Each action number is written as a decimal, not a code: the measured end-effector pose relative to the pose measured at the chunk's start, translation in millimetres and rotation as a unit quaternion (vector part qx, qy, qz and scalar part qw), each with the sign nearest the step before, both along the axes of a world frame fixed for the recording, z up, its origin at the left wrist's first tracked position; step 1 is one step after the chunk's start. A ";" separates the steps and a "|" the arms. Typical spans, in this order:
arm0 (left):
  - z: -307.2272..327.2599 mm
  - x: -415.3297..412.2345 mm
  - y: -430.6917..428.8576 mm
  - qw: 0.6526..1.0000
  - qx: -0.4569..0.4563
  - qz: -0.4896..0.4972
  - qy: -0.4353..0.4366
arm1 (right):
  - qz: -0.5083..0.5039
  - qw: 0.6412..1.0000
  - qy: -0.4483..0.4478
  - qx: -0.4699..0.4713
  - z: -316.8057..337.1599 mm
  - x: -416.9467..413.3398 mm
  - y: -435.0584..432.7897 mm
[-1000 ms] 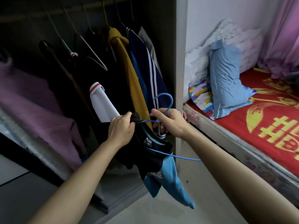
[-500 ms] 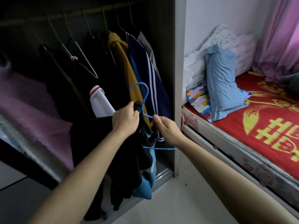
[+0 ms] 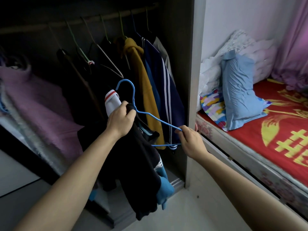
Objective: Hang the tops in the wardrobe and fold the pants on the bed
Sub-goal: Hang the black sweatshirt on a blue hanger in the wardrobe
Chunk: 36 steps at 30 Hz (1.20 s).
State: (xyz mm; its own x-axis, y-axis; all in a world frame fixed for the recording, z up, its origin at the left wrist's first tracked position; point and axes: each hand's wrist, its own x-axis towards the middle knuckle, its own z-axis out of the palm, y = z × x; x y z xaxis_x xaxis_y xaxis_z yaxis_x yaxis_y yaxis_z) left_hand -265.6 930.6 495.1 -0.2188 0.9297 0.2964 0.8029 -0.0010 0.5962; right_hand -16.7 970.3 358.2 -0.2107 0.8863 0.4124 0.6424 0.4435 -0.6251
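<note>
Black top [image 3: 133, 160], near the wardrobe's [image 3: 176, 64] right side, is gripped at the collar by the left hand [image 3: 120, 121]; blue hanger [image 3: 156, 120] has been swung hook-up, its right end now pinched by the right hand [image 3: 191, 140], so threading is judged half done.

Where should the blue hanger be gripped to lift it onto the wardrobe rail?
At the neck just under the hook, from below, where the left hand grips the hanger with the black top. The hook stands upright and bare above that grip, so it is free to catch the rail.
</note>
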 end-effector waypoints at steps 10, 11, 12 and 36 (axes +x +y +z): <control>0.0 15.7 7.9 0.985 0.087 0.149 0.007 | -0.079 0.985 0.145 -0.041 1.9 -13.0 -5.2; 1.7 15.4 10.2 0.985 0.096 0.146 -0.005 | -0.110 0.971 0.205 -0.055 -0.6 -13.7 -6.7; 4.8 15.7 11.2 0.984 0.109 0.139 -0.023 | -0.141 0.945 0.284 -0.085 -2.2 -12.4 -6.3; 6.3 8.4 22.7 0.973 0.165 0.116 -0.110 | -0.077 0.970 0.072 -0.219 -8.2 -36.2 8.7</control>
